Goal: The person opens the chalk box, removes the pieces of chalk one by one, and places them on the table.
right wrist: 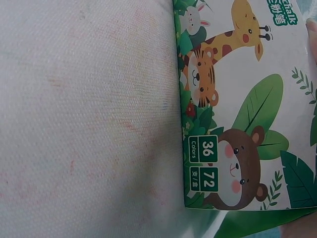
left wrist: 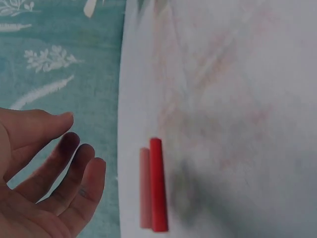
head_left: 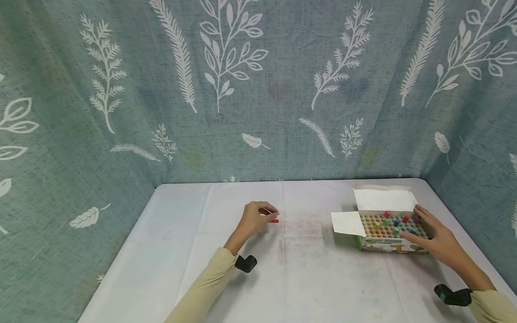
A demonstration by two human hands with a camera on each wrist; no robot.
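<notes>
My left hand (head_left: 256, 218) is over the middle of the table, its fingers loosely bent and nothing between them in the left wrist view. Close to it lies a red chalk stick (left wrist: 158, 186), with a paler pink stick (left wrist: 144, 188) alongside. In the head view the hand hides much of these sticks. At the right, my right hand (head_left: 440, 237) holds the right end of an open chalk box (head_left: 393, 245), thumb over the front edge and fingers at the back corner. Several coloured sticks poke up from the box's holed insert (head_left: 373, 231).
The box's white lid (head_left: 385, 199) stands raised at the back, and a side flap (head_left: 348, 223) sticks out left. A white cloth with faint coloured smudges covers the table (head_left: 303, 278). Leaf-patterned curtains (head_left: 282, 125) enclose the back and sides.
</notes>
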